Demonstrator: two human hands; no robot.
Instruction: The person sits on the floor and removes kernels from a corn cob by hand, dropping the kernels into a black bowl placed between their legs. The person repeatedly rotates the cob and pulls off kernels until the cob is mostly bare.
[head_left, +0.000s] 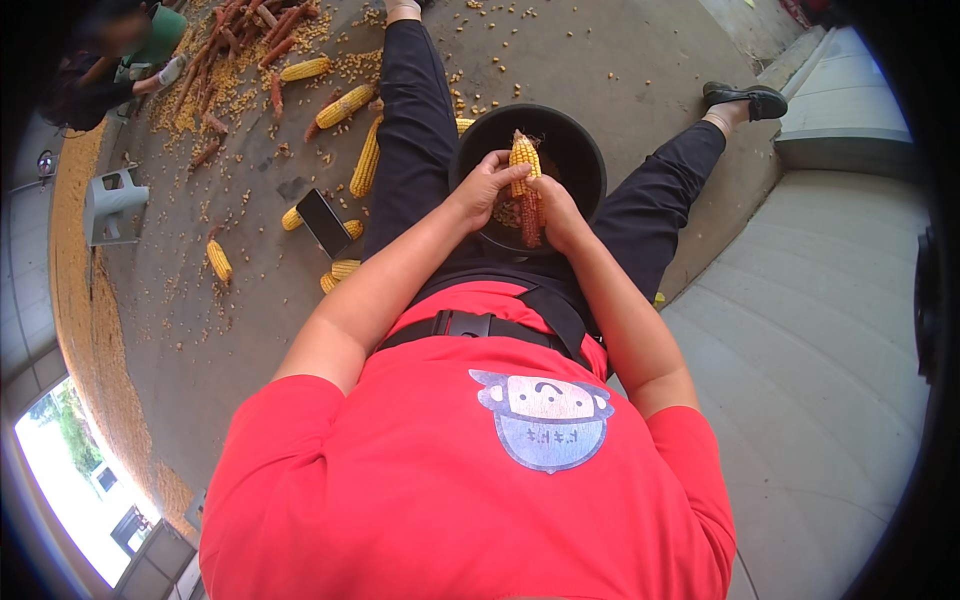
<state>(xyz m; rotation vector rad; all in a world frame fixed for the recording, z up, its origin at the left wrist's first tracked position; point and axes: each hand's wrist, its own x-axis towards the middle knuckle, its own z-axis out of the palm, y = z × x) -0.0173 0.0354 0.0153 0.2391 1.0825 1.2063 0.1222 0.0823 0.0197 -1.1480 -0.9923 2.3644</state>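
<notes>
Between my legs stands a black bucket (589, 161). Over it both my hands hold one ear of corn (524, 159), its far part covered with yellow kernels and its near part a bare reddish cob. My left hand (484, 191) grips it from the left side, fingers around the kernelled part. On the right, my right hand (555, 206) holds the cob, its thumb against the lower kernels. Some loose kernels or bits lie in the bottom of the bucket, partly hidden by the hands.
Left of my legs, several ears of corn (345, 106) and a smartphone (324, 223) lie on the concrete floor. Farther off are a pile of bare cobs (225, 37), scattered kernels, a light plastic stool (116, 206), and another person's gloved hand (172, 70) beside a green bucket (163, 34).
</notes>
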